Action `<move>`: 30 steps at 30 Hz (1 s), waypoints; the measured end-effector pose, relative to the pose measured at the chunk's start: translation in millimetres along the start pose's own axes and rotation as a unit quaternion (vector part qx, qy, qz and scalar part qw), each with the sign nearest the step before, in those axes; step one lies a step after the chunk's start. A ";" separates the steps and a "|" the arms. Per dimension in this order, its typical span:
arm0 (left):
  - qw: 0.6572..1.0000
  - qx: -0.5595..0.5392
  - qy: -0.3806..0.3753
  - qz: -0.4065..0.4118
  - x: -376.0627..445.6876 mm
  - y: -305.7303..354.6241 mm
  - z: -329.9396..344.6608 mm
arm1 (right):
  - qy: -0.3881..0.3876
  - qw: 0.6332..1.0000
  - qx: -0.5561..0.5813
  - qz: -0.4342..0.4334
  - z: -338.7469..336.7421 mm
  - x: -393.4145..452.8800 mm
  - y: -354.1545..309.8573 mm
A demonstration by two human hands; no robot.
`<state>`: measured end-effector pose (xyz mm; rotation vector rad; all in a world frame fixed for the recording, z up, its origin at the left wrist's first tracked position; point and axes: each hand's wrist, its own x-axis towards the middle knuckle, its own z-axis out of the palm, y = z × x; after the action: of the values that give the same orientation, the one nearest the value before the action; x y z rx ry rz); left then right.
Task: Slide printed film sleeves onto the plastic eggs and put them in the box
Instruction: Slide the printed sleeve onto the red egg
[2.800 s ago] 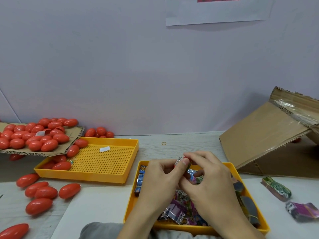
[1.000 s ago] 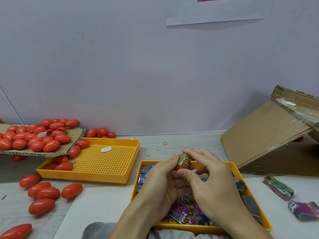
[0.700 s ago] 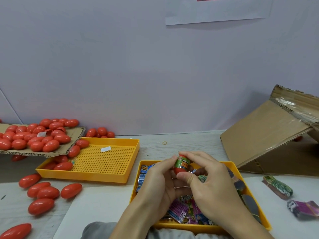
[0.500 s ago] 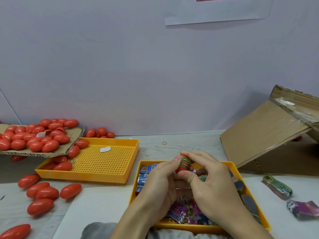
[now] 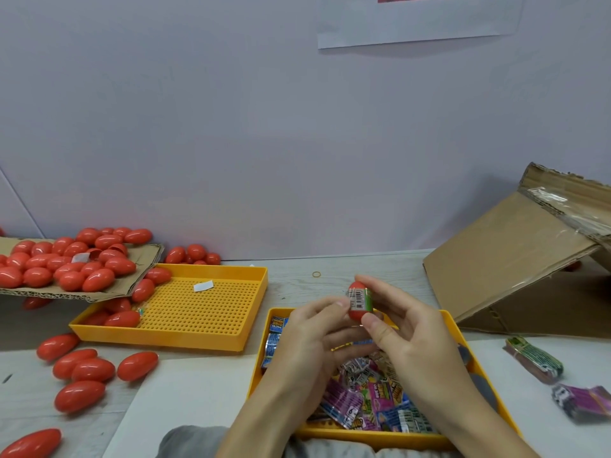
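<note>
Shift: both hands lift the egg (image 5: 358, 304) a touch higher than half a second ago, and the barcode side of the sleeve now faces the camera where the green print showed before.
Sleeve: printed film sleeve (image 5: 360, 299) wraps the egg's middle, red tips bare above and below — seated, by the look of it!
Left hand: left hand (image 5: 310, 338) pinches the egg's left side with thumb and fingertip, other fingers curled beneath.
Right hand: right hand (image 5: 410, 335) holds it top and bottom, forefinger over the tip, thumb under the base.
Task stage: sleeving looks about finished; my call is the egg goes to the box next.
Box: cardboard box (image 5: 515, 259) lies tipped at the right, flap sloping; its inside cannot be seen.
Sleeve tray: yellow tray (image 5: 456, 328) under the hands, loose sleeves heaped inside.
Other tray: perforated yellow tray (image 5: 205, 309) to the left, a few bare red eggs at its left end.
Egg supply: bare eggs piled on a cardboard sheet (image 5: 145, 259) far left, more scattered on the worktop (image 5: 291, 282).
Strays: two sleeve bundles (image 5: 532, 358) lie right of the tray, near the route to the box.
In the way: only the box's own flap, angled toward the hands.
</note>
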<state>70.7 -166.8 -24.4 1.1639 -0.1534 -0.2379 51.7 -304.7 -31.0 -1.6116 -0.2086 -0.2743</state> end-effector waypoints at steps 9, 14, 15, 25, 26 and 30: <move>1.000 0.001 0.012 0.013 0.6 0.4 -1.0 | -0.018 1.000 0.010 0.007 -1.5 0.8 1.0; 1.000 0.008 0.007 -0.002 -0.6 0.4 0.5 | -0.004 1.000 0.014 -0.019 -0.4 -0.2 1.8; 1.000 0.018 0.021 0.003 0.7 -0.4 0.1 | 0.007 1.000 0.003 -0.024 -0.2 -0.4 2.0; 0.997 0.037 0.047 0.047 2.0 -1.0 -0.1 | 0.028 0.997 -0.061 -0.026 -0.1 -1.3 2.4; 0.997 0.032 0.046 0.046 2.3 -1.5 -0.9 | 0.025 0.997 -0.066 -0.029 0.1 -1.1 2.0; 0.999 -0.005 0.028 0.017 2.0 -0.9 -2.2 | 0.012 0.997 -0.062 -0.044 -0.3 -1.3 1.6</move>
<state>73.1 -165.7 -26.1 1.1561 -0.1219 -0.1760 51.0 -305.1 -32.8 -1.7237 -0.2494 -0.3801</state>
